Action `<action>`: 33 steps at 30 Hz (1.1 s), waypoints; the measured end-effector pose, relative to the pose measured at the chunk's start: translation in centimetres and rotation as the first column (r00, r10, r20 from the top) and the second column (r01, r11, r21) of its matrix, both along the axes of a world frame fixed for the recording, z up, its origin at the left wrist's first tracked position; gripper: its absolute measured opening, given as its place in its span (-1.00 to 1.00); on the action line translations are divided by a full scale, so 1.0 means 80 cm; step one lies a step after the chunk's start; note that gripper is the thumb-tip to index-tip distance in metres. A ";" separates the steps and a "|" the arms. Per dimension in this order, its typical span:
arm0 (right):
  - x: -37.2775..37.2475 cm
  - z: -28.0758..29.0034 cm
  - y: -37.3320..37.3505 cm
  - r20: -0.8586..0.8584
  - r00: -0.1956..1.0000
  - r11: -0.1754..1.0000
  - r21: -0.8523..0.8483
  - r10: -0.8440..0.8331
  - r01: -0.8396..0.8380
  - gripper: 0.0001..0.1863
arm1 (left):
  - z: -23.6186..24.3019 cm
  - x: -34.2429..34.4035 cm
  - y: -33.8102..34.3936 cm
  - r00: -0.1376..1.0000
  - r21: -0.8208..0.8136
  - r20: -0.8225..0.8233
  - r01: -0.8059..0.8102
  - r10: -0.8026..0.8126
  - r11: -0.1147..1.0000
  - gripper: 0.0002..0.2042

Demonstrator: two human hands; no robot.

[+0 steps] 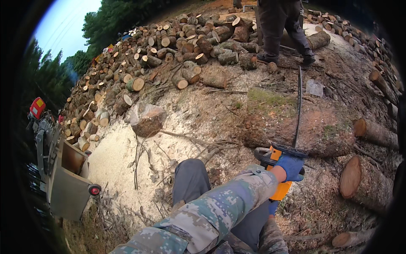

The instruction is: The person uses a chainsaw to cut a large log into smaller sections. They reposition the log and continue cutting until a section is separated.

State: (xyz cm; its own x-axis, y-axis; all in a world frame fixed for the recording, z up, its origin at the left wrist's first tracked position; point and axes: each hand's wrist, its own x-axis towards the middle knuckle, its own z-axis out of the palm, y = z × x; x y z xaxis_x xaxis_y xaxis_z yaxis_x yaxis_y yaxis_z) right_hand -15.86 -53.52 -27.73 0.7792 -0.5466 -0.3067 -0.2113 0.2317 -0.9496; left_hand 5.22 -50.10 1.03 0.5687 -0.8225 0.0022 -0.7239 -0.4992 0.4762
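A chainsaw (281, 191) with an orange body and a black front guard lies right of centre, its long thin bar (299, 106) pointing away from me. My left hand (291, 167), in a blue glove, is closed round the front handle. Lower down, my right hand (273, 207) grips the rear of the saw; its blue glove is mostly hidden behind my left sleeve and leg. The bar lies across a thick, partly mossy log (270, 114) on the ground. How deep the chain sits in the wood I cannot tell.
Another person (277, 29) stands beyond the bar's tip, feet close to it. Cut rounds are heaped at the back left (169, 41). Thick logs (368, 182) lie at right. A metal machine (69, 186) stands left, near pale sawdust (112, 148), a bark-covered block (147, 120) and loose branches (198, 139).
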 end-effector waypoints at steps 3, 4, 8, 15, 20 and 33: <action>0.003 0.021 -0.005 -0.040 0.999 0.998 0.045 0.035 -0.034 -0.37 | 0.008 0.000 0.005 0.999 -0.085 0.044 -0.017 0.020 0.996 -0.42; 0.003 0.031 -0.002 -0.039 0.999 0.999 0.025 0.038 -0.037 -0.38 | 0.023 0.007 0.001 0.999 -0.009 -0.033 -0.019 0.019 1.000 -0.40; 0.008 0.087 0.000 -0.113 0.993 0.999 -0.023 0.038 -0.041 -0.51 | 0.069 0.030 -0.009 0.986 0.086 -0.145 -0.071 0.083 0.994 -0.39; 0.026 0.186 0.011 -0.175 0.980 0.996 0.028 0.093 -0.090 -0.76 | 0.083 0.076 -0.026 0.985 0.037 0.014 -0.174 0.173 0.984 -0.39; 0.040 0.259 0.015 -0.091 0.990 0.992 0.077 0.111 -0.104 -0.81 | 0.117 0.105 -0.029 0.979 0.042 0.041 -0.203 0.201 0.978 -0.44; 0.036 0.248 0.011 -0.223 0.969 0.994 0.012 0.104 -0.104 -0.71 | 0.107 0.102 -0.043 0.991 0.140 0.024 -0.137 0.135 0.981 -0.37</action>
State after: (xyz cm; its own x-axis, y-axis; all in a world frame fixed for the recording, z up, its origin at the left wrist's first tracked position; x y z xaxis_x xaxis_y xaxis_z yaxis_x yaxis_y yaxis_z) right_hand -12.95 -52.61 -7.89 0.7436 -0.4658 -0.4798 -0.4411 0.1976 -0.8754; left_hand 13.37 -53.57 9.60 0.6761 -0.7301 -0.0991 -0.6508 -0.6548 0.3842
